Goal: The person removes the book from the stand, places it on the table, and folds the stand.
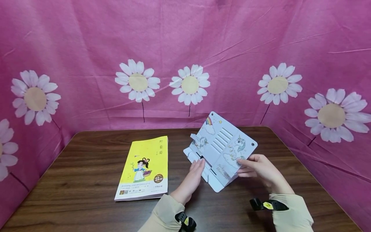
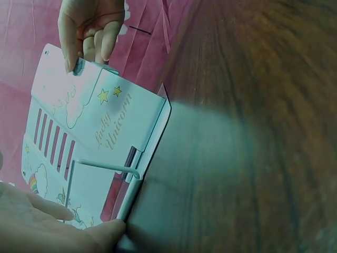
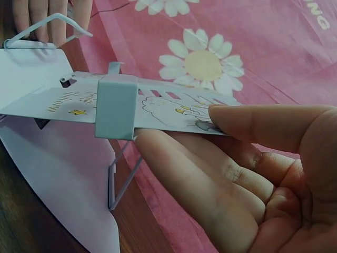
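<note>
A white metal book stand [image 1: 218, 146] with unicorn, rainbow and star prints is held tilted above the table, its back panel raised from the base. My right hand [image 1: 261, 170] pinches the panel's right edge, thumb on the printed face and fingers behind. At the lower left, my left hand [image 1: 191, 180] holds the front ledge, thumb and fingers beside a bent wire page clip [image 2: 100, 166]. A second wire piece [image 3: 124, 182] shows under the panel in the right wrist view. Part of the base is hidden behind the panel.
A yellow book [image 1: 145, 164] with a cartoon girl on its cover lies left of my left hand. The brown wooden table [image 1: 87, 167] ends at a pink cloth [image 1: 226, 38] with white daisies. Black straps circle both wrists.
</note>
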